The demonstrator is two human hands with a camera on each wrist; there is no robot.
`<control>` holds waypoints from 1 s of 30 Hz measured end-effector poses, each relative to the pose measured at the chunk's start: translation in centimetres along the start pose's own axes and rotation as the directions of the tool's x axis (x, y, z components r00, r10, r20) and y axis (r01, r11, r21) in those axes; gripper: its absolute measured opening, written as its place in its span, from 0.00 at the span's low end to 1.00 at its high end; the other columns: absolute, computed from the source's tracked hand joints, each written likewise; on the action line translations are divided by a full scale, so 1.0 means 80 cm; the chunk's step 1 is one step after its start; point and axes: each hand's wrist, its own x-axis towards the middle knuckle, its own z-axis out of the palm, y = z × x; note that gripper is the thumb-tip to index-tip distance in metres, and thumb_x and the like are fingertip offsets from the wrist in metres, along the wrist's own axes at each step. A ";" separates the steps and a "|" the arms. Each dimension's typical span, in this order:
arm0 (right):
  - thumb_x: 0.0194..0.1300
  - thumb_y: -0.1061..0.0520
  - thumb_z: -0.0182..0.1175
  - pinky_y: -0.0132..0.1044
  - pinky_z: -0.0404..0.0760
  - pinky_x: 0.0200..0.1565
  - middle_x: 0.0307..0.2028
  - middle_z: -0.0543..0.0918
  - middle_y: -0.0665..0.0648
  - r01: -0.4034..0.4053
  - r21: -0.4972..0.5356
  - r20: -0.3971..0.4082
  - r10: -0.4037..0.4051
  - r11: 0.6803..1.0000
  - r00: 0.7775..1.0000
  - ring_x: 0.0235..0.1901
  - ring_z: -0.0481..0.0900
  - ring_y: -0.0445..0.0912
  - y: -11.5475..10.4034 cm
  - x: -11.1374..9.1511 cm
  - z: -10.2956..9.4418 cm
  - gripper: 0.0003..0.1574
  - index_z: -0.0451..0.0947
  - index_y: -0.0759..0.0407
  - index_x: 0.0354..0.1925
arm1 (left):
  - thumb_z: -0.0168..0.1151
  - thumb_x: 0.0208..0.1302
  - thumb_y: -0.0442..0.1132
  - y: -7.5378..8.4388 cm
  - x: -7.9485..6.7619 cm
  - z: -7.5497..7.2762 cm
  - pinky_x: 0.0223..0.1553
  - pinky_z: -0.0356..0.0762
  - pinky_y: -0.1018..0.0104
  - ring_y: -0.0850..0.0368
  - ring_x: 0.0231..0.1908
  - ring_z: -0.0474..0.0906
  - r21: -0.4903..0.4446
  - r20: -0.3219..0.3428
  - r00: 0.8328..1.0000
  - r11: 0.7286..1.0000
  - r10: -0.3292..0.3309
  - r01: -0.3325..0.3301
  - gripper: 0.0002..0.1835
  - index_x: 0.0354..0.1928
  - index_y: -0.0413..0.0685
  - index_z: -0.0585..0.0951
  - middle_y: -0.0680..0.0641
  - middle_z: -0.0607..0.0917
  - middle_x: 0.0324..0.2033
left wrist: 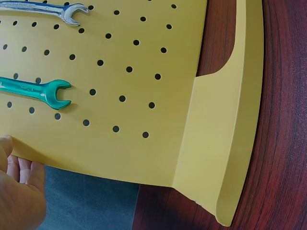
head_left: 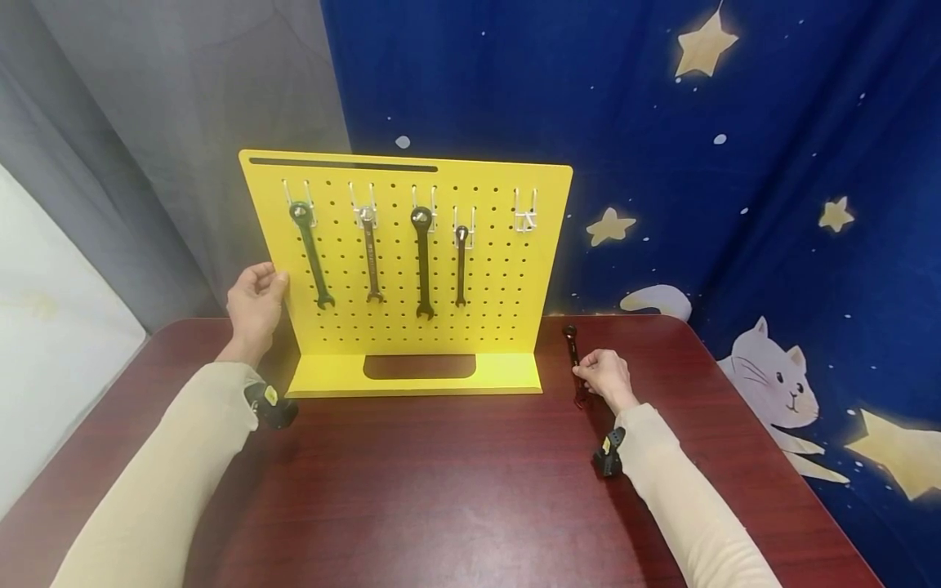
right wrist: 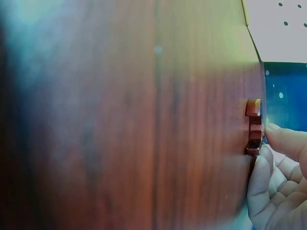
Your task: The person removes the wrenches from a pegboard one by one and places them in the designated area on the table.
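Starry blue curtain (head_left: 507,90), reddish table (head_left: 441,490)

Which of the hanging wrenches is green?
The leftmost wrench on the yellow pegboard, nearest the left hand; the others hanging are one silver wrench and two dark wrenches.

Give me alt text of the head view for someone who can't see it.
A person's right hand pinches a dark combination wrench, to the right of a yellow pegboard whose left edge the left hand holds. Four more combination wrenches hang on its white hooks; the rightmost hook is bare.
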 end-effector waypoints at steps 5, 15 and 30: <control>0.57 0.58 0.66 0.28 0.78 0.22 0.24 0.82 0.56 0.004 0.014 -0.009 -0.004 1.000 1.000 0.18 0.75 0.40 0.000 0.001 -0.001 0.11 0.78 0.67 0.34 | 0.54 0.68 0.48 0.000 0.002 0.000 0.57 0.70 0.66 0.63 0.51 0.72 -0.026 -0.002 1.000 1.000 -0.003 0.003 0.20 0.58 0.52 0.72 0.53 0.77 0.52; 0.61 0.59 0.63 0.27 0.79 0.23 0.25 0.81 0.55 -0.057 0.242 0.033 0.050 0.969 0.998 0.19 0.75 0.39 0.011 0.000 -0.004 0.15 0.76 0.70 0.41 | 0.54 0.68 0.49 0.000 0.000 0.000 0.57 0.69 0.65 0.62 0.52 0.71 -0.027 0.003 1.000 1.000 0.000 0.000 0.21 0.59 0.50 0.71 0.52 0.77 0.51; 0.62 0.65 0.60 0.26 0.80 0.27 0.23 0.79 0.47 0.160 0.673 -0.180 -0.051 0.722 0.982 0.20 0.78 0.37 -0.058 -0.012 0.009 0.14 0.74 0.73 0.45 | 0.54 0.68 0.48 -0.002 0.000 0.001 0.54 0.71 0.67 0.63 0.49 0.73 -0.001 -0.018 1.000 1.000 0.009 -0.009 0.21 0.59 0.49 0.71 0.52 0.77 0.51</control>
